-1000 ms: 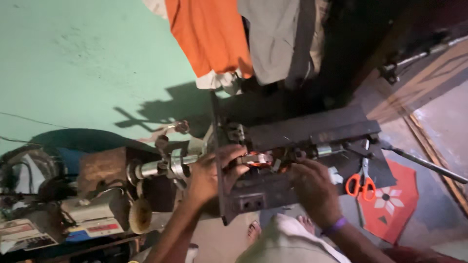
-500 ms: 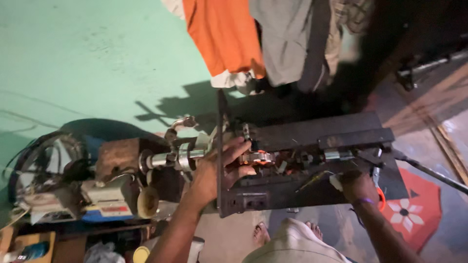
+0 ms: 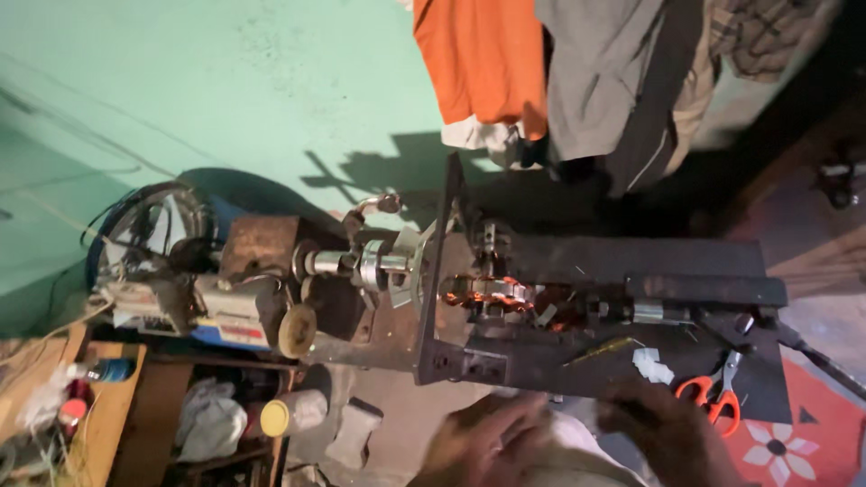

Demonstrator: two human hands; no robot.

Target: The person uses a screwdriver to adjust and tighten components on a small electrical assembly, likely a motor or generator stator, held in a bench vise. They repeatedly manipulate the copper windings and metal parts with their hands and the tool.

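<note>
My left hand (image 3: 492, 442) lies low at the near edge of the desk (image 3: 541, 365), fingers (image 3: 469, 424) loosely spread and holding nothing. My right hand (image 3: 663, 433) sits just beside it, blurred; I cannot tell how its fingers are set, and nothing shows in its grip.

Change from the earlier frame: half a second ago the left hand was up on the copper-wound armature (image 3: 483, 293) and the right hand was at the right end of the desk. Both hands have since withdrawn toward my body and touch no part of the machine.

The armature stays mounted at the middle of the dark metal desk, between the upright plate (image 3: 442, 271) at the left edge and the long black bar (image 3: 649, 271) along the far edge. A silver shaft coupling (image 3: 379, 266) stands just beyond the left edge.

Orange-handled scissors (image 3: 713, 392) lie near the right near corner, close to the right hand. A scrap of white paper (image 3: 651, 365) lies beside them. A yellow-lidded jar (image 3: 293, 413) stands below the left edge.
</note>
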